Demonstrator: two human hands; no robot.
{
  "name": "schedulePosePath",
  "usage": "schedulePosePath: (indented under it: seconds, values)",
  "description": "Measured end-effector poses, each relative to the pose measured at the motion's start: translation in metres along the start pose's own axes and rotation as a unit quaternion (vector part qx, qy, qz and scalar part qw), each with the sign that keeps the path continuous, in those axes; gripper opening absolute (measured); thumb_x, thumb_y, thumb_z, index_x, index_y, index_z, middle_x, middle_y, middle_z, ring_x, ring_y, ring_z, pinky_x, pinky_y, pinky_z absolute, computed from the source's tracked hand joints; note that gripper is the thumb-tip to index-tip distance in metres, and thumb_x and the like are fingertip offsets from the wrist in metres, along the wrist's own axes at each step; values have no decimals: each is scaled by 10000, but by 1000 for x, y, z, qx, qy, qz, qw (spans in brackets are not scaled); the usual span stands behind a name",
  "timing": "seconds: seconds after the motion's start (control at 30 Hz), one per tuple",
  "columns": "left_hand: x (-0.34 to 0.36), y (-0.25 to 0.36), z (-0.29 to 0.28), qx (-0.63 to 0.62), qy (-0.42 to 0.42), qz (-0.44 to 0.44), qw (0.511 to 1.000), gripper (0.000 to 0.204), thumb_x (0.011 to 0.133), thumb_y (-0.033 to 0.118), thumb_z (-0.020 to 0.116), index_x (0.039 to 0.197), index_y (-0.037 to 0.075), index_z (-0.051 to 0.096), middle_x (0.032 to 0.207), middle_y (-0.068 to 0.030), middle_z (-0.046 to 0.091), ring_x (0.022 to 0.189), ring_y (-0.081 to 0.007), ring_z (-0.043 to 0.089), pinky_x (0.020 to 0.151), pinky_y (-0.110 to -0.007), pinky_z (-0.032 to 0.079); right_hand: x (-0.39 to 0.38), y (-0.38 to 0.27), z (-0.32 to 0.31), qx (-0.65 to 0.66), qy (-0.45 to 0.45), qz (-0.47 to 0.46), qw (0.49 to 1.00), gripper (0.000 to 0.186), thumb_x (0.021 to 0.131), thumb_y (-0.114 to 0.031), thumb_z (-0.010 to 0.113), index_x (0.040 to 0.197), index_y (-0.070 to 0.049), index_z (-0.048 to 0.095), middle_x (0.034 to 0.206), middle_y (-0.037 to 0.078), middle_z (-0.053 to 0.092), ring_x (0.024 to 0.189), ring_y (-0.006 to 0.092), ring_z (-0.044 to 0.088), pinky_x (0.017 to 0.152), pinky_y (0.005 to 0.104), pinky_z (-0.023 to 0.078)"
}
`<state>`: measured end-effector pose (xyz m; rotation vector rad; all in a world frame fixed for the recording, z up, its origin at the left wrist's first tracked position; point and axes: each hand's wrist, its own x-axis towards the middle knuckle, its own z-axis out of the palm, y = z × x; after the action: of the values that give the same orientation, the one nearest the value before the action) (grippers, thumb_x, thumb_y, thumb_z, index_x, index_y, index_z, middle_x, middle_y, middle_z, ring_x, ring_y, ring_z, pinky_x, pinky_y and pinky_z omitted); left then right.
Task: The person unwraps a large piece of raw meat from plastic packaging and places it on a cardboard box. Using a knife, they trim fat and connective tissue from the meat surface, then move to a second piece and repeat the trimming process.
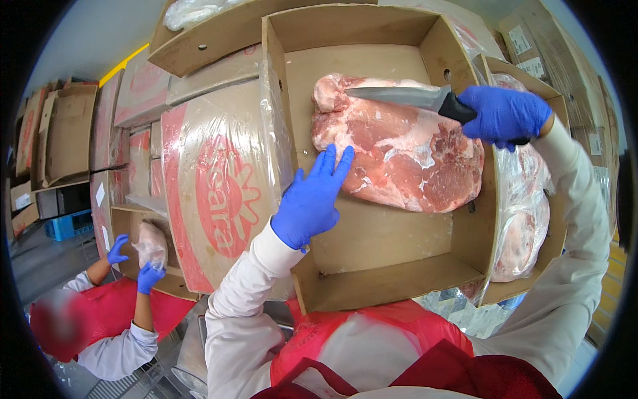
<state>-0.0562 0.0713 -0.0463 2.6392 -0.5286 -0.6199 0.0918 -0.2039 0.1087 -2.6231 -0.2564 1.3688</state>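
A large slab of raw pink meat (405, 166) with pale fat lies in an open cardboard box (379, 263) in front of me. My right hand (505, 114), in a blue glove, is closed round the black handle of a knife (399, 97). The blade points left over the meat's far edge, its tip by a knobby end. Whether the blade cuts in or only rests there, I cannot tell. My left hand (311, 199), also blue-gloved, is open, with its fingertips against the meat's left edge. Its palm is over the box's left side.
Right of my box, another box (557, 219) holds meat in clear plastic (522, 233). Stacked plastic-wrapped cartons (219, 186) stand on the left. At lower left, a co-worker in a red apron (119, 309) handles a plastic-wrapped piece (151, 246). A blue crate (68, 226) sits behind.
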Motion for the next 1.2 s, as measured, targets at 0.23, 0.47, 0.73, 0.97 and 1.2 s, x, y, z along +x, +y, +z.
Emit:
schedulePosePath:
  seconds: [0.23, 0.47, 0.73, 0.97, 1.2]
  values:
    - [-4, 7, -4, 9, 4, -8, 1000, 993, 696, 55, 619, 1519, 169, 76, 1531, -212, 206, 1410, -354, 243, 1058, -588, 313, 53, 64, 128, -47, 304, -245, 919, 332, 852, -220, 569, 1077, 21, 536, 732, 170, 607, 493, 233, 588, 446, 352, 488]
    - [-4, 3, -4, 0, 23, 20, 1000, 991, 707, 104, 641, 1521, 186, 82, 1535, -221, 193, 1411, -368, 232, 1060, -568, 323, 51, 5, 109, 126, 179, -151, 964, 281, 885, -209, 534, 977, 55, 506, 715, 188, 591, 482, 225, 560, 431, 365, 469]
    - [-17, 1, 18, 13, 81, 5, 997, 899, 767, 196, 648, 1508, 155, 140, 1479, -266, 283, 1254, -436, 437, 1009, -467, 413, -59, 61, 152, 154, 256, -142, 944, 320, 857, -152, 532, 1139, -9, 484, 785, 87, 557, 690, 154, 579, 638, 305, 497]
    - [-82, 30, 54, -37, -88, 100, 990, 798, 845, 318, 634, 1482, 61, 228, 1486, -252, 289, 1383, -410, 266, 1132, -413, 264, -120, 141, 226, 160, 511, -190, 823, 663, 787, 104, 512, 1420, -57, 397, 1218, 124, 571, 1000, 217, 553, 912, 326, 423]
    - [-72, 29, 49, -152, -53, 119, 980, 812, 869, 352, 633, 1482, 30, 211, 1508, -236, 260, 1399, -357, 261, 1137, -381, 246, -58, 248, 259, -6, 580, 61, 812, 752, 789, 47, 570, 1473, -118, 303, 1212, 212, 556, 1065, 373, 546, 914, 402, 434]
